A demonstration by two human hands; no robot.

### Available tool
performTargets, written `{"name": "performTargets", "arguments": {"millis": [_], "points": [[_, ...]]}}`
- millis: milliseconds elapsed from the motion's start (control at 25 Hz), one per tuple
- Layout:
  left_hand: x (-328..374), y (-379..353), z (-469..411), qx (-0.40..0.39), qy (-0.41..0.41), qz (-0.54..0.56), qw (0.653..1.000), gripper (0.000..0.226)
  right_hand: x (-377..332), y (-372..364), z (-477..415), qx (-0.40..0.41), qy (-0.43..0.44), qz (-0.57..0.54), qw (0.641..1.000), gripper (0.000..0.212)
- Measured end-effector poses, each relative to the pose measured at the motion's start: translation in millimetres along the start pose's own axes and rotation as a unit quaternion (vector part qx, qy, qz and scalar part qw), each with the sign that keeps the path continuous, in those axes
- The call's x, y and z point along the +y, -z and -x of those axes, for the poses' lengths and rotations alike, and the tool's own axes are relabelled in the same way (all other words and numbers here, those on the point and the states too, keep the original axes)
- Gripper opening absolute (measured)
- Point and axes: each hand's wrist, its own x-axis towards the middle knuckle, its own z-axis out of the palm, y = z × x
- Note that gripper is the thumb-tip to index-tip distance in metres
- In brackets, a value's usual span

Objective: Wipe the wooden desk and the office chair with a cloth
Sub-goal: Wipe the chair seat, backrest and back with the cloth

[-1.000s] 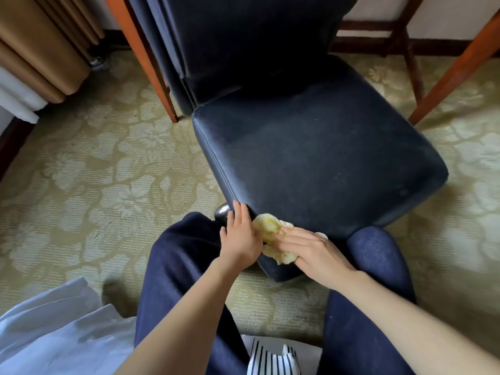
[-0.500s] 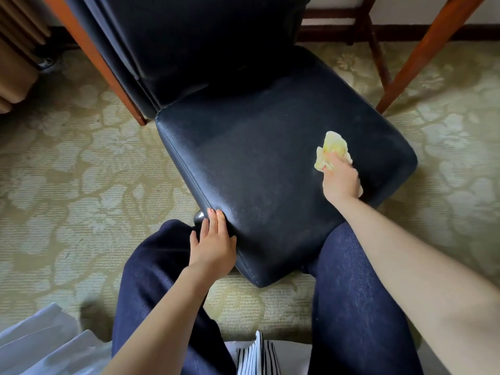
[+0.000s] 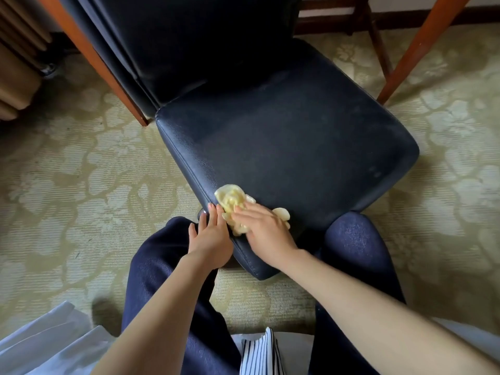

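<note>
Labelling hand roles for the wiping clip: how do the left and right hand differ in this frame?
The left hand holds nothing; the right hand presses the yellow cloth down under flat fingers. The left hand rests on the side edge of the chair seat; the right hand lies on its top surface. Shared: both are at the seat's near corner, side by side, with fingers straight.

Dark navy leather chair seat [image 3: 284, 147] open mid and far right. Padded backrest [image 3: 194, 36] blocks rear; slanted reddish wooden desk legs [image 3: 418, 50] flank.
</note>
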Motion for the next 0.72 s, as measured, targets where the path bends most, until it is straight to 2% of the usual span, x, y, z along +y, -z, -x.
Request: {"name": "performTargets", "arguments": {"millis": [120,200,360,520,720], "points": [[-1.6,2.7,0.6,-0.004,0.000,-0.041,0.999,0.069,12.9,7.9,17.4,-0.033,0.078,0.001,0.996,0.046],[0.6,2.0,-0.1,-0.005,0.010,-0.049,0.999,0.067,27.4,16.6,22.3,-0.034,0.076,0.007,0.997,0.047],[9.5,-4.8,-1.5,0.009,0.032,-0.055,0.998,0.059,66.0,42.3,28.1,0.028,-0.006,0.001,1.000,0.045],[13.4,-6.7,-4.6,0.010,0.053,-0.060,0.997,0.069,114.4,76.2,29.9,0.101,-0.091,0.023,0.990,0.043],[-0.1,2.2,-12.6,0.007,0.054,-0.102,0.993,0.073,166.6,107.5,32.8,0.223,-0.227,-0.012,0.948,0.041]]}}
